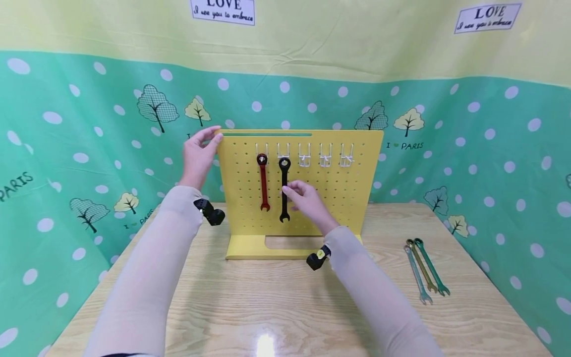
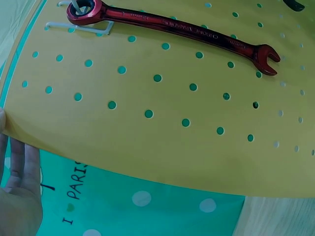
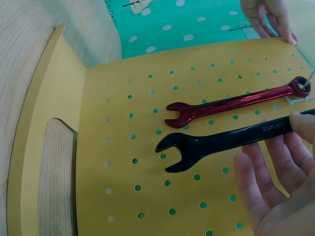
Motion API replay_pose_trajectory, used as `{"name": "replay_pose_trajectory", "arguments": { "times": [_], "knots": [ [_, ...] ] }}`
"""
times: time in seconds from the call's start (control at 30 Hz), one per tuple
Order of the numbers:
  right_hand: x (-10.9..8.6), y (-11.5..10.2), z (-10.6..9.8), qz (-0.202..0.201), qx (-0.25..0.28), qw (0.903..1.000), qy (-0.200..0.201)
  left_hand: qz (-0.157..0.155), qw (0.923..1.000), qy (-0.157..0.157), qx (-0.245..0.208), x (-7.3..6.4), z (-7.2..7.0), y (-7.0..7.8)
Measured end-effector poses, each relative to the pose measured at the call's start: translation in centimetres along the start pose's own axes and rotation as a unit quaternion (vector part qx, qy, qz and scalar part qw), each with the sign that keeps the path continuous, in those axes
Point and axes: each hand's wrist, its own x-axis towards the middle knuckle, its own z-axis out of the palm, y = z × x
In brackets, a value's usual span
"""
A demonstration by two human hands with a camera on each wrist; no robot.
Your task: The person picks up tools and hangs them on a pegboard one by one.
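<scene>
In the head view my left hand point(image 1: 199, 154) grips the upper left corner of a yellow pegboard point(image 1: 339, 198), thumb in front and fingers at the edge. My right hand point(image 1: 309, 202) pinches the shaft of a black combination wrench point(image 1: 284, 198), which hangs upright against the board with its ring end at the second white hook point(image 1: 283, 148). Whether the ring is fully over the hook cannot be told. A red combination wrench point(image 1: 263, 186) hangs by its ring from the first hook, left of the black one. In the right wrist view the black wrench's open end point(image 3: 179, 151) points away from my fingers.
Several white hooks line the board's top, and three on the right, such as this hook point(image 1: 324, 157), hold no wrench. Three more wrenches, including a green wrench point(image 1: 431, 267), lie on the wooden table point(image 1: 250, 307) at the right. A patterned curtain point(image 1: 67, 148) surrounds the table.
</scene>
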Motion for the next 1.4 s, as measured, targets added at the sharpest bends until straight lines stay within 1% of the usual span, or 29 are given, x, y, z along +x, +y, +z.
{"name": "replay_pose_trajectory", "arguments": {
  "times": [0.3, 0.53, 0.73, 0.83, 0.9, 1.1, 1.13, 1.4],
  "knots": [
    [0.1, 0.2, -0.4, -0.004, 0.015, 0.9999, 0.002, 0.001, 1.0, 0.003, 0.003, 0.1, 0.1, 0.0],
    [-0.2, 0.3, -0.9, -0.007, 0.013, 0.9999, 0.003, 0.002, 1.0, 0.002, 0.0, 0.2, 0.1, -0.1],
    [-0.7, 0.4, -1.4, -0.01, 0.026, 0.9995, -0.011, 0.0, 0.9999, 0.008, 0.008, 0.1, 0.2, -0.1],
    [-1.0, 0.5, -1.7, -0.012, 0.024, 0.9995, -0.018, 0.0, 0.9999, 0.008, 0.009, 0.1, 0.2, -0.1],
    [-1.5, 0.1, -1.8, -0.011, 0.019, 0.9995, -0.024, -0.002, 0.9999, 0.007, 0.008, 0.1, 0.2, -0.1],
    [-2.2, 0.3, -2.4, -0.018, 0.004, 0.9989, -0.043, -0.001, 1.0, 0.004, 0.007, 0.1, 0.2, 0.0],
    [-2.2, 0.6, -2.6, -0.023, -0.003, 0.9987, -0.046, 0.001, 1.0, 0.004, 0.009, 0.1, 0.2, 0.0],
    [-3.7, 0.8, -3.7, -0.023, -0.06, 0.996, -0.062, 0.0, 1.0, 0.005, 0.008, -0.1, 0.2, -0.1]
  ]
}}
